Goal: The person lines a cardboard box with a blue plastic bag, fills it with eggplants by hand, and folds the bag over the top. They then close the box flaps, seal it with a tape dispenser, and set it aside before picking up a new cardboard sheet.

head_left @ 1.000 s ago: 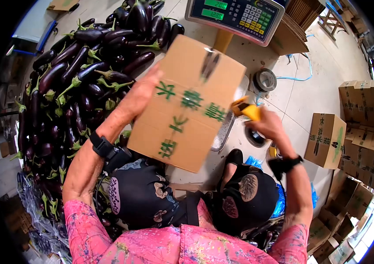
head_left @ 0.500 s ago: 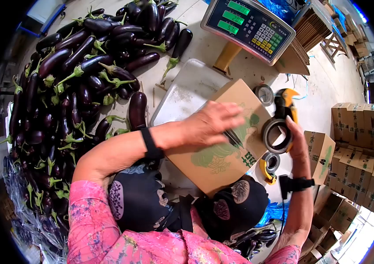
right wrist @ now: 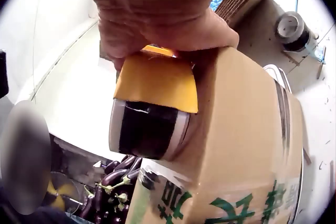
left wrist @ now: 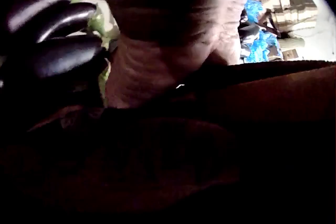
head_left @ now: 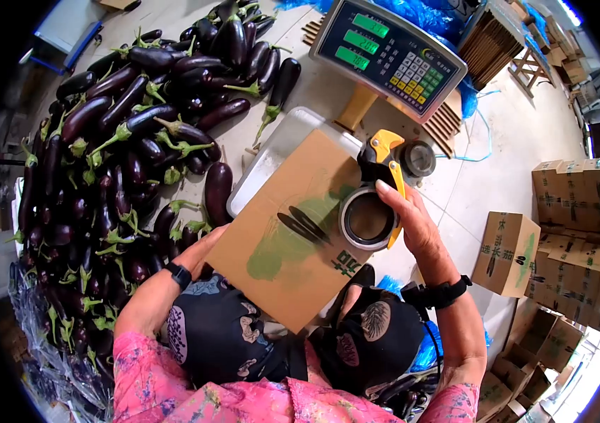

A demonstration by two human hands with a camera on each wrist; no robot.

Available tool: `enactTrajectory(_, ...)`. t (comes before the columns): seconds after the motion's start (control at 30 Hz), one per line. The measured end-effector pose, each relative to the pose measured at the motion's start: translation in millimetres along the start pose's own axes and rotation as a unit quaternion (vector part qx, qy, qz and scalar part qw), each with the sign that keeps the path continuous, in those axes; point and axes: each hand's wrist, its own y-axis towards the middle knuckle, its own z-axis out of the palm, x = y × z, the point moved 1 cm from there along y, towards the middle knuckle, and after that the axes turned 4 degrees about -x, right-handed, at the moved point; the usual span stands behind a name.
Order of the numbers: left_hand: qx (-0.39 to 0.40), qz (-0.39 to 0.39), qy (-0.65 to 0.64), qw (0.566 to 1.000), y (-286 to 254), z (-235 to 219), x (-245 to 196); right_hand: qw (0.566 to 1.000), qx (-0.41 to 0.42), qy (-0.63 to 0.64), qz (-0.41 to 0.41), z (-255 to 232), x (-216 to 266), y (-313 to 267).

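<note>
A closed cardboard box (head_left: 293,233) with green print stands tilted above the scale's white platform (head_left: 298,125). The left hand (head_left: 205,248) is at its lower left side, fingers hidden beneath or behind the box; the left wrist view is mostly dark, with the palm (left wrist: 173,40) near cardboard. The right hand (head_left: 416,218) grips a yellow and black tape dispenser (head_left: 387,151) holding a roll of tape (head_left: 368,218), at the box's right edge. In the right wrist view the dispenser (right wrist: 157,79) lies against the box (right wrist: 241,113) under the right hand (right wrist: 163,19).
A large pile of eggplants (head_left: 124,141) covers the left side. The scale's display (head_left: 388,56) stands at the top. Another tape roll (head_left: 418,158) lies on the floor. One printed box (head_left: 506,254) and stacked boxes (head_left: 582,204) stand at the right.
The left hand has moved off the box's top to its lower left side. The box has shifted left, and the right hand has brought the dispenser left to the box's edge.
</note>
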Motion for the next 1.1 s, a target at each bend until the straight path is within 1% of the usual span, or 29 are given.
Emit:
enactTrajectory(0.07,0.082,0.025,-0.063,0.994,79.6,-35.6,29.1,0.999,-0.008,0.051,-0.001,-13.8,-5.5,-3.0)
enactTrajectory(0.1,0.111,0.030,-0.079,0.990,93.6,-44.8,25.4,0.992,-0.004,0.122,0.010,-24.0,-8.5,-5.8)
enactTrajectory(0.13,0.135,0.038,-0.089,0.986,89.9,-43.1,4.5,0.982,-0.007,0.190,0.011,-34.1,-18.3,-7.6)
enactTrajectory(0.2,0.128,0.061,-0.074,0.987,98.0,-45.6,-36.8,0.961,-0.052,0.272,0.015,-44.3,-19.0,-26.4)
enactTrajectory(0.27,0.126,0.193,0.024,0.973,86.7,-34.0,-93.8,0.958,-0.069,0.278,-0.028,-72.3,-42.8,-42.4)
enactTrajectory(0.33,0.105,0.258,0.088,0.956,88.1,-13.6,-140.3,0.959,-0.136,0.246,-0.018,-88.3,-49.1,-71.8)
enactTrajectory(0.4,0.073,0.295,0.119,0.945,57.5,23.8,-164.1,0.951,-0.101,0.287,-0.059,-84.0,-33.9,-96.9)
enactTrajectory(0.43,0.073,0.306,0.171,0.934,42.7,39.3,-171.4,0.941,-0.121,0.309,-0.058,-95.2,-46.2,-103.0)
enactTrajectory(0.47,0.085,0.305,0.169,0.933,36.3,51.2,-172.6,0.939,-0.105,0.324,-0.050,-104.4,-48.6,-111.5)
enactTrajectory(0.53,0.104,0.298,0.167,0.934,26.0,69.6,-165.9,0.927,-0.079,0.365,-0.027,-92.5,-44.9,-112.2)
enactTrajectory(0.57,0.095,0.351,0.199,0.910,21.5,83.7,-158.4,0.939,-0.081,0.334,-0.022,-98.2,-53.9,-113.1)
enactTrajectory(0.6,0.079,0.442,0.257,0.856,33.0,92.5,-146.6,0.950,-0.080,0.302,-0.017,-98.5,-56.2,-112.8)
enactTrajectory(0.63,0.041,0.472,0.287,0.833,40.6,91.3,-137.4,0.948,-0.090,0.304,0.001,-95.2,-58.6,-114.5)
enactTrajectory(0.67,0.005,0.499,0.318,0.806,38.9,92.1,-132.4,0.953,-0.081,0.290,-0.002,-90.9,-60.6,-113.5)
enactTrajectory(0.73,0.022,0.530,0.320,0.785,44.0,85.3,-128.5,0.975,-0.098,0.198,0.030,-86.9,-56.5,-117.6)
enactTrajectory(0.77,0.032,0.546,0.321,0.773,47.1,81.5,-127.5,0.979,-0.087,0.184,0.010,-81.3,-50.2,-117.3)
enactTrajectory(0.83,0.056,0.512,0.248,0.820,54.4,66.8,-115.8,0.989,-0.068,0.128,0.012,-79.8,-38.1,-117.0)
enactTrajectory(0.87,0.045,0.502,0.233,0.831,51.4,63.1,-111.0,0.993,-0.059,0.099,0.015,-77.8,-30.6,-118.7)
enactTrajectory(0.9,0.034,0.492,0.218,0.842,45.6,60.7,-107.2,0.993,-0.093,0.076,0.019,-70.3,-16.9,-122.8)
enactTrajectory(0.97,-0.033,0.492,0.227,0.840,29.8,58.4,-106.5,0.993,-0.112,-0.035,0.008,-62.6,11.1,-129.3)
enactTrajectory(1.0,-0.074,0.539,0.250,0.801,19.5,59.9,-107.3,0.988,-0.122,-0.093,0.003,-58.9,23.0,-131.0)
enactTrajectory(1.07,-0.159,0.624,0.290,0.708,-6.4,63.4,-110.6,0.975,-0.123,-0.166,-0.076,-46.2,42.3,-127.2)
enactTrajectory(1.1,-0.122,0.609,0.271,0.735,-22.2,65.2,-114.7,0.973,-0.119,-0.169,-0.104,-35.8,48.5,-124.0)
